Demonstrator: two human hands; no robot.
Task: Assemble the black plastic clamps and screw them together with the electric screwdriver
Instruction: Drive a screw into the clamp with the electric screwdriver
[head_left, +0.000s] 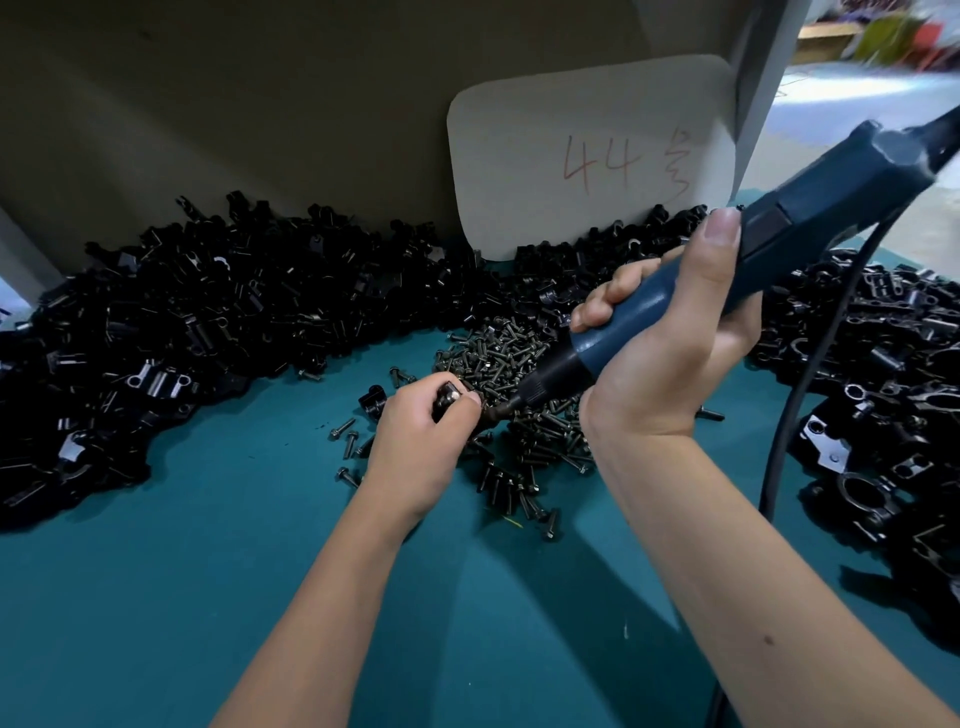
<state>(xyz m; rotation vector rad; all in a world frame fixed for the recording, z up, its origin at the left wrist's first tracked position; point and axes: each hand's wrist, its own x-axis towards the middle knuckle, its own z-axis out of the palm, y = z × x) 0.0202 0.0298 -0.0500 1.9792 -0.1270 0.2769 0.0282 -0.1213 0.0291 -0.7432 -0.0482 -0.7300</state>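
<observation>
From my head view, the teal table (156, 597) lies bare in the near half, hemmed far and left by a heap of black clamp parts (197, 312) and on the right by another heap (893, 395). A loose pile of screws (519, 374) sits between them at the middle, and a white card (592, 166) marked 44 leans on the far wall. The clamp (448, 396) I am working on is in my left hand (423, 441), fingers curled tight around it (little of it shows). My right hand (670, 353) grips the blue electric screwdriver (691, 291), thumb stretched up the body, its tip slanting down-left to touch the clamp just beside my left fingertips. Its black cord (800, 395) trails down the right
</observation>
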